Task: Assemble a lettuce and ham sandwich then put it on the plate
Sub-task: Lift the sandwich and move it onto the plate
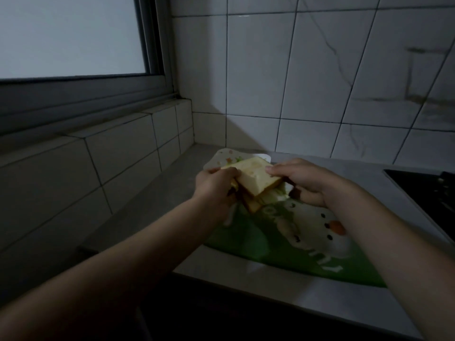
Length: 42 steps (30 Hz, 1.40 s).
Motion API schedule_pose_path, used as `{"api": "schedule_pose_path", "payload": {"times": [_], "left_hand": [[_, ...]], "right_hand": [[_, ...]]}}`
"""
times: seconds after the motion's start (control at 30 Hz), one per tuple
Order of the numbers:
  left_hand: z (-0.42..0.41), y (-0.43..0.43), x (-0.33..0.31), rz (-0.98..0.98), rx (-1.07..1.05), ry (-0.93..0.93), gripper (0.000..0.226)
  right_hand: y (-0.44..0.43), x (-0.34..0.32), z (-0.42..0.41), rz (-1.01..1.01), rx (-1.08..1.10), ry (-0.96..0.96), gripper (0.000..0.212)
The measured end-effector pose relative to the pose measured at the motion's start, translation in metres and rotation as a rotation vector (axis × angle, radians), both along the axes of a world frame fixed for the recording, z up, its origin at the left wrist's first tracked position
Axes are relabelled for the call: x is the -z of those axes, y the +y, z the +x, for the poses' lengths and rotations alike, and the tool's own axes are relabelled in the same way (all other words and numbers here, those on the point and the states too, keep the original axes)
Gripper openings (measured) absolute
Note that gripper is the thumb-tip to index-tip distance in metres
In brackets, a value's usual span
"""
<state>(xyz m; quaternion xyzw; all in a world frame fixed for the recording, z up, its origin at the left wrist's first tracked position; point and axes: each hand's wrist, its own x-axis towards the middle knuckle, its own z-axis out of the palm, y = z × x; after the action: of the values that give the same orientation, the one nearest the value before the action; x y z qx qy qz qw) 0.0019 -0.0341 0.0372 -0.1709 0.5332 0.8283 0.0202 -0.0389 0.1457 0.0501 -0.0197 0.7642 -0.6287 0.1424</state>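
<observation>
Both hands hold a sandwich (pixel 256 179) above the counter: pale bread on top, a second slice below, and lettuce (pixel 273 195) poking out at its right side. My left hand (pixel 216 187) grips the sandwich's left edge. My right hand (pixel 302 179) pinches its right corner, thumb on top. The ham is hidden between the slices. Just behind the sandwich lies a patterned plate (pixel 221 157), mostly covered by the bread and my hands.
A green mat with a snowman print (pixel 295 244) lies on the grey counter (pixel 152 205) under my hands. A black stove top (pixel 428 190) sits at the right edge. Tiled walls close off the back and left, under a window (pixel 71 35).
</observation>
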Motion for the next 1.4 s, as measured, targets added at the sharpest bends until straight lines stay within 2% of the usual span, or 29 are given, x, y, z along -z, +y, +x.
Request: {"api": "schedule_pose_path", "payload": {"times": [0.23, 0.43, 0.5, 0.63, 0.7, 0.83, 1.0, 1.2, 1.3, 1.4], "left_hand": [[-0.054, -0.015, -0.008, -0.062, -0.121, 0.079, 0.041], [-0.113, -0.022, -0.006, -0.181, -0.188, 0.089, 0.022], [-0.129, -0.024, -0.004, -0.193, -0.181, 0.09, 0.025], [-0.154, -0.027, 0.006, -0.248, -0.154, 0.078, 0.05], [-0.162, -0.028, 0.011, -0.291, -0.135, 0.059, 0.053], [-0.176, -0.03, 0.023, -0.38, -0.069, 0.0, 0.042], [-0.191, -0.032, 0.035, -0.521, -0.038, -0.039, 0.027], [-0.2, -0.03, 0.039, -0.735, -0.022, -0.02, 0.04], [-0.202, -0.029, 0.04, -0.835, -0.002, 0.008, 0.047], [-0.202, -0.028, 0.042, -0.908, 0.022, 0.045, 0.045]], "right_hand": [[-0.02, -0.013, -0.038, -0.078, 0.057, 0.004, 0.029], [-0.035, -0.011, -0.078, -0.017, 0.117, 0.02, 0.039], [-0.039, -0.008, -0.09, -0.015, 0.131, 0.016, 0.042], [-0.045, 0.003, -0.106, 0.005, 0.148, 0.002, 0.048], [-0.047, 0.011, -0.113, 0.033, 0.144, 0.009, 0.051], [-0.054, 0.024, -0.121, 0.152, 0.115, 0.073, 0.062], [-0.057, 0.029, -0.129, 0.409, 0.079, 0.214, 0.043], [-0.058, 0.031, -0.134, 0.624, 0.075, 0.236, 0.03], [-0.061, 0.034, -0.136, 0.672, 0.083, 0.249, 0.041], [-0.064, 0.037, -0.138, 0.711, 0.079, 0.251, 0.045]]}}
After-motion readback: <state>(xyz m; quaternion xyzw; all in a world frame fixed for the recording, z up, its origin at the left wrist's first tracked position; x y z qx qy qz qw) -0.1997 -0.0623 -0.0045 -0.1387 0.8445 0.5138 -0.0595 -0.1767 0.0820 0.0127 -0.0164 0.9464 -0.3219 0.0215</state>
